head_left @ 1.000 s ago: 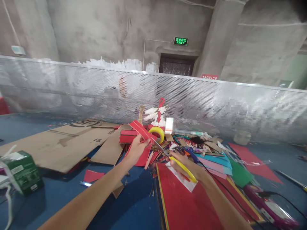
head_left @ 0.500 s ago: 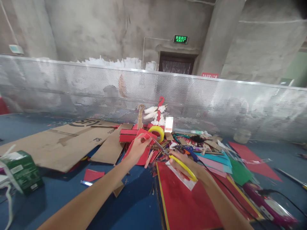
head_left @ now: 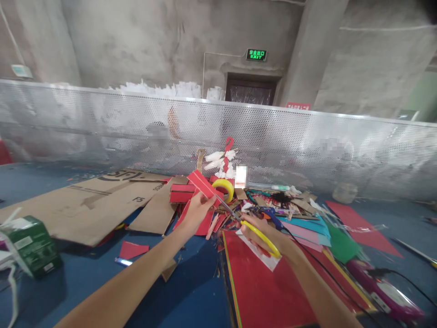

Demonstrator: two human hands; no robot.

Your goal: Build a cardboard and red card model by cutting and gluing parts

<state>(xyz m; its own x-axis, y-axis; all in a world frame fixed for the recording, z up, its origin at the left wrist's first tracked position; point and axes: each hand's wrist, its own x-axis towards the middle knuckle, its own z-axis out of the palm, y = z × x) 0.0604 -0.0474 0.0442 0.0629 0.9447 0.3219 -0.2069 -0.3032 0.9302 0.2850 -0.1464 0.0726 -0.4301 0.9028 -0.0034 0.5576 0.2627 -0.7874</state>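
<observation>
My left hand (head_left: 195,213) pinches a red paper piece (head_left: 202,186) and holds it up over the blue table (head_left: 191,291). My right hand (head_left: 262,233) is closed through the yellow handles of a pair of scissors (head_left: 254,232). The scissor blades point up and left and meet the red piece near my left fingers. Just behind the blades lies a yellow tape roll (head_left: 223,187). Under my right hand lies a large red sheet (head_left: 266,287) with a white scrap on it.
Flat cardboard (head_left: 85,200) covers the left of the table. A green box (head_left: 32,246) stands at the left edge. Coloured paper sheets (head_left: 314,232) and scraps pile at the right, with a purple glue gun (head_left: 385,296) and its cable. A perforated metal screen (head_left: 307,146) runs behind.
The red piece in my left hand has turned and lifted slightly against the scissor blades. Both arms stay almost where they were.
</observation>
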